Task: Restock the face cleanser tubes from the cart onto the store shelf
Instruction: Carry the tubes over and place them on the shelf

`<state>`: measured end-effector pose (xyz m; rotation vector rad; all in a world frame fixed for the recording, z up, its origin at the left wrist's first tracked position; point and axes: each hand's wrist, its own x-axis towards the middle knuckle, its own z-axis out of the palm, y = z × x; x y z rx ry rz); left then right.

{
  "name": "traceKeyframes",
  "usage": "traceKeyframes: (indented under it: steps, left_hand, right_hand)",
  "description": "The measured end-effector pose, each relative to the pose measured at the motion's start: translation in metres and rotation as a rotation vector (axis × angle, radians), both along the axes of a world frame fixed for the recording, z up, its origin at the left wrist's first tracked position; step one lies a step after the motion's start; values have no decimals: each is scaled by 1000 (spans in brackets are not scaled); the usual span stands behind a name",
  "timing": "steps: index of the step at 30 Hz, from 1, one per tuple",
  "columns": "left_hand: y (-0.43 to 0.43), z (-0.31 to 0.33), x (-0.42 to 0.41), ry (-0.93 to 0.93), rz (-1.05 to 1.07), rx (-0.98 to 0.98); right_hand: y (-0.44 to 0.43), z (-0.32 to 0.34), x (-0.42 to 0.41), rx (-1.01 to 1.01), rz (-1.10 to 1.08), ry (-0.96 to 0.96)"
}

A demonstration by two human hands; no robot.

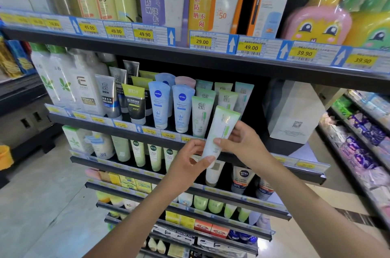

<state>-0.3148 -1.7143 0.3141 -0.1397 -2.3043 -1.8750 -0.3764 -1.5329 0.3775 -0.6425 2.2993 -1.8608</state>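
Store shelf [211, 61], both hands gripping cleanser tube [219, 131]

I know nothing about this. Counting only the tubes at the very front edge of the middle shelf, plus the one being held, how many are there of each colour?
Silver tube: 1
Lime-and-black tube: 1
Blue Nivea tubes: 2
White-and-green tubes: 2, the shelf tube and the held tube gripped by left hand and right hand
Total: 6
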Motion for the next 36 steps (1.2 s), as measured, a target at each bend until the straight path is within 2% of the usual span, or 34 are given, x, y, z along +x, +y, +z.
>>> traceKeyframes:
  steps: [2, 4, 6, 11, 18, 36]
  left_hand:
    - [-5, -1, 0, 113, 88, -258]
    - [-17, -8, -5, 289, 264, -638]
    - [-28, -19, -12, 345, 392, -895]
    - [-41, -42, -18, 299, 408, -1119]
    - [-44, -48, -17, 259, 366, -1129]
    - [-50, -45, -16, 253, 302, -1146]
  right_hand:
    - [3, 11, -6, 0, -26, 26]
    - [8, 24, -15, 2, -68, 68]
    - [11, 36, -26, 29, -110, 134]
    - [10, 40, -51, 138, -161, 212]
    - [2, 7, -63, 304, -140, 199]
    - [-11, 4, -46, 395, -291, 166]
